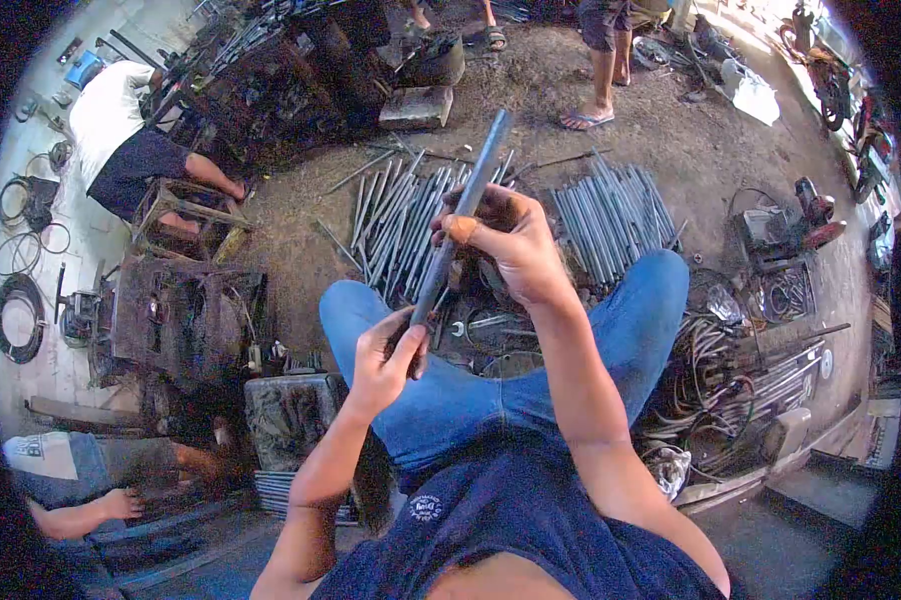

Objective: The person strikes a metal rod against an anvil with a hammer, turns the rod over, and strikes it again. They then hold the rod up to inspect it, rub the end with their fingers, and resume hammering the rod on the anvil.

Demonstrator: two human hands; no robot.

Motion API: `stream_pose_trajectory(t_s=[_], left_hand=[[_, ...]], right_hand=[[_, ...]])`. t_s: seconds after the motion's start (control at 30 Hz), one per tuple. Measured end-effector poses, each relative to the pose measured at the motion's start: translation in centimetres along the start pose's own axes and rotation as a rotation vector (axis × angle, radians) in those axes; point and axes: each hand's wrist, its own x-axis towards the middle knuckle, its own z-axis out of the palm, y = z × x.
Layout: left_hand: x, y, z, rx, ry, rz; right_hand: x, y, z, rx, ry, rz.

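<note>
A dark metal rod (483,165) slants upward to the right above my knees. Near its lower end, my left hand (391,358) is wrapped round it. Higher up, my right hand (506,230) grips the same rod, with a tan wrap on the thumb. Beyond my hands, one pile of metal rods (396,215) lies on the ground to the left and another pile of rods (611,215) to the right. On the ground between my knees a wrench (459,328) is partly visible.
A person (111,120) sits on a stool at the upper left; another person's arm (81,515) shows at the lower left. Someone's sandalled foot (587,120) stands beyond the rods. Bent metal pieces (706,370) lie at right, below a machine (766,228).
</note>
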Motion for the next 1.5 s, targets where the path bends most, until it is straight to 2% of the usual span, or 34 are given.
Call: stream_pose_trajectory(t_s=[0.13,0.2,0.3,0.4,0.5,0.53,0.63,0.67,0.77,0.83,0.9,0.97,1.1,1.17,1.27,1.3,1.37,1.4,1.43,1.5], left_hand=[[-0.4,0.0,-0.1,-0.035,-0.006,-0.060],[-0.4,0.4,-0.2,-0.120,-0.051,-0.087],[-0.2,-0.1,-0.9,-0.279,-0.134,-0.104],[-0.1,1.2,-0.7,-0.325,-0.172,-0.173],[-0.6,2.1,0.8,-0.221,-0.054,-0.122],[-0.7,1.8,1.0,-0.128,-0.063,-0.004],[-0.8,2.2,1.5,0.074,-0.005,0.018],[-0.9,2.8,1.2,0.174,-0.020,-0.045],[-0.6,2.5,1.1,0.105,-0.009,-0.024],[-0.6,2.8,1.5,0.063,0.016,0.000],[-0.8,3.0,1.7,0.018,0.050,0.023],[-1.0,3.2,1.7,-0.041,0.044,-0.031],[-1.2,3.0,0.8,-0.132,-0.014,-0.087],[-1.3,3.2,0.6,-0.171,-0.079,-0.146],[-1.6,3.4,1.0,-0.225,-0.040,-0.227],[-1.7,3.0,1.0,-0.230,-0.028,-0.235],[-1.8,2.0,1.1,-0.015,-0.030,-0.104],[-1.7,2.5,1.4,0.083,-0.005,-0.116],[-1.5,2.3,1.6,0.085,-0.011,-0.124],[-1.2,1.8,2.0,0.043,0.110,-0.060]], right_hand=[[-0.2,0.0,0.2,-0.058,-0.013,-0.058],[-0.2,-0.2,0.3,0.207,-0.074,-0.003],[-0.3,0.1,0.1,0.116,-0.097,-0.067],[-0.4,0.0,-0.3,0.128,-0.072,-0.044],[-0.4,0.3,-0.6,0.151,-0.054,-0.043],[-0.5,0.6,-0.7,0.167,-0.031,-0.034],[-0.6,0.7,-0.9,0.181,-0.011,-0.051],[-0.6,0.7,-0.9,0.167,0.021,-0.046],[-0.9,0.2,-0.5,0.195,0.063,-0.036],[-0.8,0.1,-0.5,0.094,0.082,-0.046],[-0.7,0.5,-0.7,0.047,0.029,-0.087],[-0.5,0.8,-0.7,0.093,-0.024,-0.141],[-0.7,-0.9,-1.2,0.193,-0.213,-0.040],[-0.5,-0.1,-1.2,0.207,-0.229,-0.047],[-0.4,0.9,-1.5,0.206,-0.183,0.000],[-0.4,1.1,-1.4,0.210,-0.189,0.013],[-0.3,1.3,-1.5,0.165,-0.159,0.037],[-0.1,1.4,-1.5,0.190,-0.160,0.027],[-0.1,1.7,-1.5,0.195,-0.151,0.030],[-0.2,2.3,-1.4,0.173,-0.112,-0.003]])
